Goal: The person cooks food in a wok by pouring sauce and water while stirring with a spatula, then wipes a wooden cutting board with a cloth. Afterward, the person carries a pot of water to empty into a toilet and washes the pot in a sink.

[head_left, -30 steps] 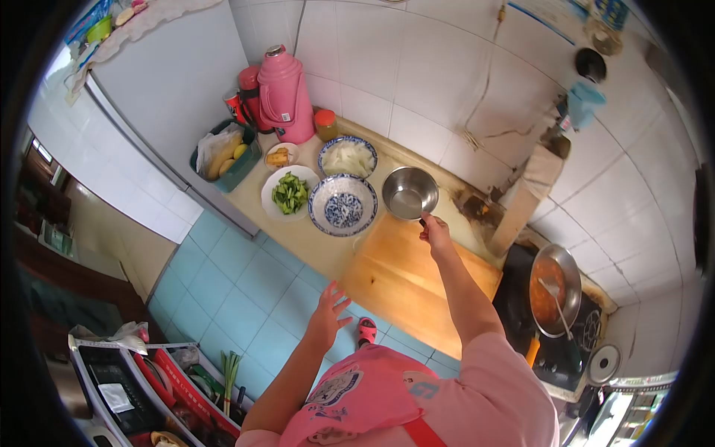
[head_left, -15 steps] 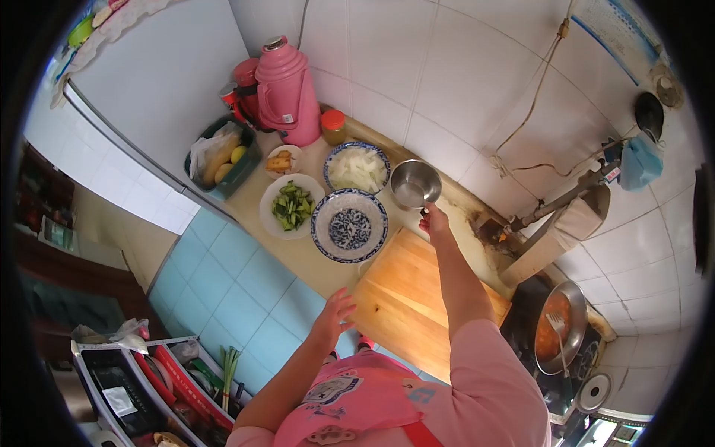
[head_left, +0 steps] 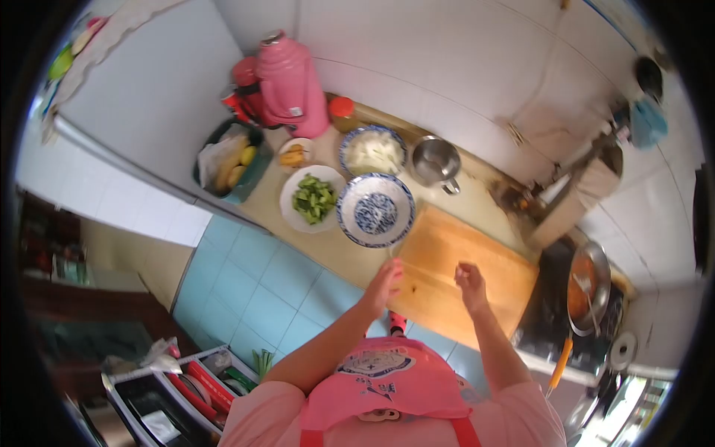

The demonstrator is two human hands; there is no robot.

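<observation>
My left hand [head_left: 384, 286] hovers by the near left edge of the wooden cutting board [head_left: 439, 246], fingers stretched out and holding nothing. Over the board is my right hand [head_left: 471, 286], slightly blurred, with its fingers curled in and nothing visible in them. Beyond the board stands a small metal pot [head_left: 435, 159], its handle pointing towards me. A blue-patterned bowl [head_left: 376, 211] with nothing in it sits left of the board. Behind it is a bowl of sliced white vegetable [head_left: 374, 152]. Further left is a white plate [head_left: 295, 212] of chopped green vegetable [head_left: 313, 199].
On the right, a pan [head_left: 600, 277] of red sauce with a spatula sits on the stove [head_left: 551, 309]. A pink thermos [head_left: 293, 89], a lidded jar [head_left: 342, 113], a small dish [head_left: 296, 153] and a green basin [head_left: 249, 175] line the back left. A pipe [head_left: 577, 190] runs along the wall.
My right hand has let go of the pot's handle and drawn back over the cutting board. My left hand has moved closer to the board. The view has shifted and turned.
</observation>
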